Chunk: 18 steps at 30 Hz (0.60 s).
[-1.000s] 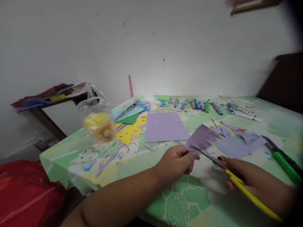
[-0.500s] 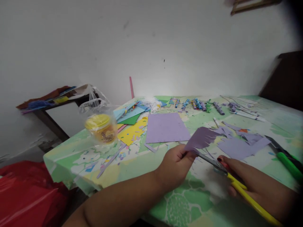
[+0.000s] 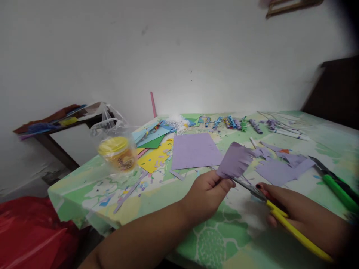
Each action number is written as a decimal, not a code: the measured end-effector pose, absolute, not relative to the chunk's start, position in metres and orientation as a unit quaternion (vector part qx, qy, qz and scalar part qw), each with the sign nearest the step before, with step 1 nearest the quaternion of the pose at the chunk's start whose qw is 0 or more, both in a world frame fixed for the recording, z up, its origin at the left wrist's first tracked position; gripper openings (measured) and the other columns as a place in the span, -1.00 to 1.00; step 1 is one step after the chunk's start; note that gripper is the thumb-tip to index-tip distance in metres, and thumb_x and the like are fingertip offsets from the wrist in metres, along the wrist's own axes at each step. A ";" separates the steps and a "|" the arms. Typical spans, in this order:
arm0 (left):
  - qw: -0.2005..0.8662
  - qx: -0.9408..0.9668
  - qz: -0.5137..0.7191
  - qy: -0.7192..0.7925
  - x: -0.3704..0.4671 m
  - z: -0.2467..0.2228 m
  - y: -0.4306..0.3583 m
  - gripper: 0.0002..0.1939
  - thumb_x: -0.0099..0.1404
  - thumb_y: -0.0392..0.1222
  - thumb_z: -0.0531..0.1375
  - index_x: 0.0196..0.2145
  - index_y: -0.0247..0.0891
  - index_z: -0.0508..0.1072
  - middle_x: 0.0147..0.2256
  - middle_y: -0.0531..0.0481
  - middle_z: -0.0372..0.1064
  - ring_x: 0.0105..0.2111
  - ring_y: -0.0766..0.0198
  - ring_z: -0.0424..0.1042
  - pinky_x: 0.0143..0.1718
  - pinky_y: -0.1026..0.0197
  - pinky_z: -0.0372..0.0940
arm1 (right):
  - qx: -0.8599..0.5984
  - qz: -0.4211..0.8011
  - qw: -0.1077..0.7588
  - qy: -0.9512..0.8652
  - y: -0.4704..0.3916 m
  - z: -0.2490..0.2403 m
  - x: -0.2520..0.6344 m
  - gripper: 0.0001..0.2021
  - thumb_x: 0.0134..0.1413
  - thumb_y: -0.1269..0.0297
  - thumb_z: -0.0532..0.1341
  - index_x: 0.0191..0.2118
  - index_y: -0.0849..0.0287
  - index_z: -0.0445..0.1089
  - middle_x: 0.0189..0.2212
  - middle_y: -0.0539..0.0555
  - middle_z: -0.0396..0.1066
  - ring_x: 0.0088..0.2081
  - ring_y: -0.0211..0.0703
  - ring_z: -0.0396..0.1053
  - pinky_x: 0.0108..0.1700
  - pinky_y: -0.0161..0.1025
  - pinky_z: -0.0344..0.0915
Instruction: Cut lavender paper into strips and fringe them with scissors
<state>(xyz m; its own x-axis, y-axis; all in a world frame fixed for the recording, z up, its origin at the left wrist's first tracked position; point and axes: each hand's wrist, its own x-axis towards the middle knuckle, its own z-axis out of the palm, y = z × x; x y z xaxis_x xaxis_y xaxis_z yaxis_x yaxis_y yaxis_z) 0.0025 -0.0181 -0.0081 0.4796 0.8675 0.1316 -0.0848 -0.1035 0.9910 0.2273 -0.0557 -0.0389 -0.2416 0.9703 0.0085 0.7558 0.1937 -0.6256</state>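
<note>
Pinched in my left hand [image 3: 203,198], one fringed purple paper [image 3: 233,161], right of the flat purple sheet [image 3: 195,151]; gripped in my right hand [image 3: 301,209], yellow-handled scissors [image 3: 291,227], seemingly for fringe-cutting, the next snip calling for blades [image 3: 245,185] clear of my thumb [image 3: 225,186].

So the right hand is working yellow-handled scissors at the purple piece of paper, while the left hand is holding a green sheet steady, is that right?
Not quite: the head view shows the left hand holding the purple piece of paper itself. The right hand does have the yellow-handled scissors at it.
</note>
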 end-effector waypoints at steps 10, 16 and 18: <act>0.699 0.520 0.391 0.296 0.006 -0.011 -0.012 -0.81 0.04 -0.11 0.19 -0.48 -0.30 0.34 -0.77 0.25 -0.01 -0.73 0.51 -0.09 -0.64 0.31 -0.21 | -0.580 0.274 0.187 -0.744 -0.054 -0.037 0.231 -0.85 -0.03 0.08 0.16 -0.40 0.01 0.33 -0.36 0.05 0.43 -0.14 0.12 0.35 -0.09 -0.06 0.26; 0.696 0.535 0.377 0.296 0.004 -0.012 -0.010 -0.80 0.07 -0.10 0.15 -0.46 -0.32 0.36 -0.78 0.22 0.07 -0.76 0.50 -0.03 -0.67 0.31 -0.16 | -0.594 0.260 0.207 -0.733 -0.053 -0.039 0.230 -0.79 -0.11 0.04 0.19 -0.34 -0.01 0.35 -0.32 0.04 0.46 -0.14 0.13 0.36 -0.23 -0.12 0.31; 0.703 0.537 0.363 0.292 0.005 -0.012 -0.009 -0.79 0.07 -0.08 0.14 -0.47 -0.32 0.36 -0.78 0.21 0.07 -0.76 0.50 -0.03 -0.67 0.31 -0.16 | -0.595 0.265 0.193 -0.733 -0.052 -0.041 0.231 -0.81 -0.10 0.05 0.18 -0.35 -0.02 0.34 -0.34 0.03 0.46 -0.12 0.14 0.35 -0.24 -0.13 0.30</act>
<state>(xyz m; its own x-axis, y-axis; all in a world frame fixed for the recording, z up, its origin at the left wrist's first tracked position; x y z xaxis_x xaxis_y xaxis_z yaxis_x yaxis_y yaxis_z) 0.0048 -0.0088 -0.0122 0.5661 0.8241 -0.0210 -0.1969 0.1599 0.9673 0.2311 -0.0523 -0.0406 -0.2162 0.9758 -0.0315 0.7710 0.1508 -0.6188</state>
